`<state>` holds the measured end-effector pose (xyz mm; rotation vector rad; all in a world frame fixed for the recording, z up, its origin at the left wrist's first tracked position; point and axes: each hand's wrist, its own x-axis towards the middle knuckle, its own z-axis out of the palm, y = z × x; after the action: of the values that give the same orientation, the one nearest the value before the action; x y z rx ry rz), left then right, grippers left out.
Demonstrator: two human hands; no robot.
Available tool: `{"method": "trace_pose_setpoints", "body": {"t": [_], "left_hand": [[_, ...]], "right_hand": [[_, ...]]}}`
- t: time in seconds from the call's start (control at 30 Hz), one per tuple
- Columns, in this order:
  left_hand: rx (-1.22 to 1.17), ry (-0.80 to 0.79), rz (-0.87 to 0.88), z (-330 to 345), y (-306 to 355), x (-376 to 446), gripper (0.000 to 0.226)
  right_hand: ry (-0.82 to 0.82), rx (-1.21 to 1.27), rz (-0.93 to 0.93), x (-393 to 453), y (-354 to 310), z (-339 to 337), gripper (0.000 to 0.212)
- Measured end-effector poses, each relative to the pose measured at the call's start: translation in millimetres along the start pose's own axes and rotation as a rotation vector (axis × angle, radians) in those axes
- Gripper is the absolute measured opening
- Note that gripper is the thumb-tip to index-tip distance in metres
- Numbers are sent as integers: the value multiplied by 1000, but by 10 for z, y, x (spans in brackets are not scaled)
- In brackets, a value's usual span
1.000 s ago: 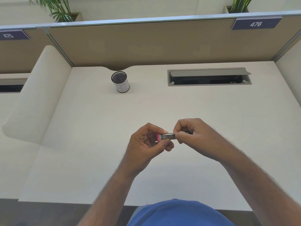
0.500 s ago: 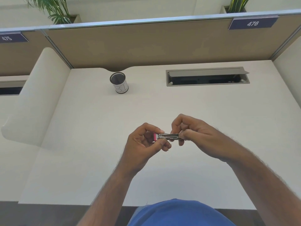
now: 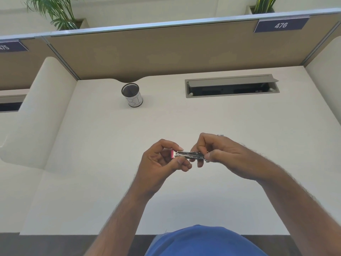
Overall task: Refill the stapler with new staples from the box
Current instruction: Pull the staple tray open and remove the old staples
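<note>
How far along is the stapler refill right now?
Done: the small pink-ended stapler is off the desk, gripped at its pink end by the left hand. In hand: the right hand works at its metal end; whether staples are going in is too small to tell. Left: confirming the load and closing it. No staple box is in view.

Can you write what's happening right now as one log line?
left hand: holds pink end of stapler | right hand: grips metal end | above desk
</note>
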<state>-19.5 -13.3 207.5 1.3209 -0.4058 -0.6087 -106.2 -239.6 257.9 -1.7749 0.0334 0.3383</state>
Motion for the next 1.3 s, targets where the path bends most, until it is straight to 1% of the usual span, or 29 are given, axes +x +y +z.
{"method": "trace_pose_setpoints", "body": {"t": [0.17, 0.37, 0.53, 0.63, 0.67, 0.73, 0.83, 0.97, 1.03, 1.1, 1.2, 1.27, 1.3], "left_hand": [[-39, 11, 37, -27, -15, 47, 14], [-35, 46, 22, -97, -75, 74, 12], [-30, 48, 35, -113, -101, 87, 13], [-26, 49, 48, -113, -95, 100, 13], [-22, 45, 52, -115, -93, 105, 13], [-18, 35, 50, -123, -93, 115, 13], [-17, 35, 37, -152, -78, 136, 14], [-8, 7, 17, -199, -55, 192, 16], [-6, -12, 15, -216, -66, 219, 16], [-10, 16, 19, -204, -82, 255, 18], [-66, 134, 2, -124, -165, 320, 24], [-194, 238, -68, -14, -257, 358, 27], [-315, 273, -121, 52, -303, 370, 31]], "right_hand": [[64, 137, -68, -3, 33, -26, 18], [130, 89, -80, -6, 111, -49, 18], [181, 84, -109, -4, 148, -22, 10], [213, 40, -130, 0, 167, 5, 2], [228, 16, -130, 1, 173, 12, 3], [242, -27, -126, 5, 189, 19, 13], [181, -44, -104, 12, 202, 14, 25], [44, 114, -51, 23, 186, 16, 18], [29, 167, -56, 27, 181, 40, 17], [61, 177, -60, 26, 170, 63, 13], [162, 110, -24, 32, 147, 90, 8], [252, -4, 2, 52, 139, 126, 8], [295, -75, 0, 67, 125, 153, 10]]}}
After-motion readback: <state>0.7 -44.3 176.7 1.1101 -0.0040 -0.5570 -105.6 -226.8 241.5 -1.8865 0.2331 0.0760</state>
